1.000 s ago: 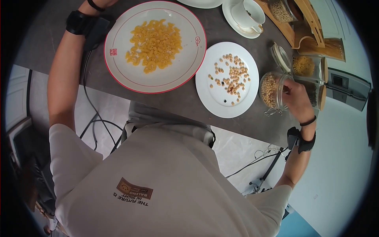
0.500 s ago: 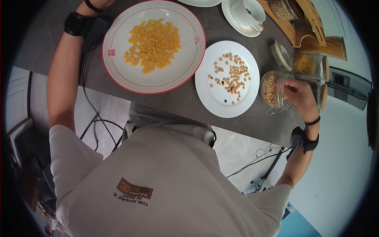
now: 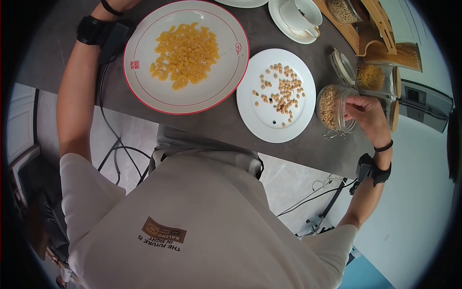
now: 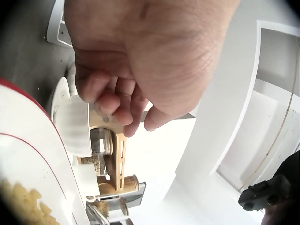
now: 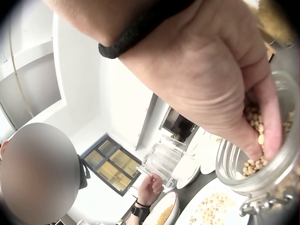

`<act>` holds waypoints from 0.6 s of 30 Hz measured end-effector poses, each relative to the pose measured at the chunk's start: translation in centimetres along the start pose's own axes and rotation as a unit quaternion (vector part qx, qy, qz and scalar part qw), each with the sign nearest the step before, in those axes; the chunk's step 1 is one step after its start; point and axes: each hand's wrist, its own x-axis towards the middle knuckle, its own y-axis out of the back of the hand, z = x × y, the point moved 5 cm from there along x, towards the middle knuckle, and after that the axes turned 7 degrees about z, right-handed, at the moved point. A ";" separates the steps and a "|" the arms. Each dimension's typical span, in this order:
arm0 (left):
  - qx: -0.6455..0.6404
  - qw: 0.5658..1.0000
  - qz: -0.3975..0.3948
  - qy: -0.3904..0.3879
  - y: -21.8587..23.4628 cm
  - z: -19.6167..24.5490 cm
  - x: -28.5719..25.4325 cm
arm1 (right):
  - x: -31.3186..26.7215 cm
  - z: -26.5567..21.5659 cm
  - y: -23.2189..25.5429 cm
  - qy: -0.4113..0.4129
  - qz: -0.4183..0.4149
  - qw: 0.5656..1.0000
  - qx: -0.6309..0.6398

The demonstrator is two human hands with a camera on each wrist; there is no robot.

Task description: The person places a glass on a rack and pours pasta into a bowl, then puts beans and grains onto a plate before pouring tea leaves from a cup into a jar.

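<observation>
My right hand (image 3: pixel 366 113) reaches into the mouth of a glass clip-top jar (image 3: pixel 327 108) of pale, soybean-like beans. In the right wrist view, thumb and finger come together inside the rim, with beans (image 5: pixel 261 139) pinched between them. The jar's hinged lid (image 3: pixel 342 69) hangs back. Beside the jar, a white plate (image 3: pixel 249 120) bears scattered beans and a few dark ones. My left hand (image 4: pixel 140 61) hangs loosely curled and holds nothing, near the big red-rimmed plate (image 3: pixel 139 86) of yellow macaroni (image 3: pixel 185 55); the head view cuts off its fingers.
A white cup (image 3: pixel 297 17) sits on a saucer (image 3: pixel 284 31) beyond the bean plate. Wooden-lidded jars, one with yellow pasta (image 3: pixel 373 77), and a wooden rack (image 3: pixel 349 31) stand at the right. Cables (image 3: pixel 103 106) run past the counter edge on the left.
My right hand has drawn back slightly to the right, with its fingertips still within the jar's mouth. The wrist has shifted right too. The left arm has barely moved.
</observation>
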 end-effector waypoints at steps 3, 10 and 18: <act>-0.001 1.000 -0.001 -0.002 0.0 0.0 0.0 | -0.4 -0.6 1.0 -0.003 0.012 1.000 0.004; -0.008 1.000 -0.002 0.010 -0.1 0.0 0.1 | -0.1 -5.4 2.9 0.027 0.003 0.999 -0.016; -0.009 1.000 -0.012 0.021 -0.4 0.7 -0.1 | 2.9 -9.8 -4.9 0.125 -0.099 0.987 -0.018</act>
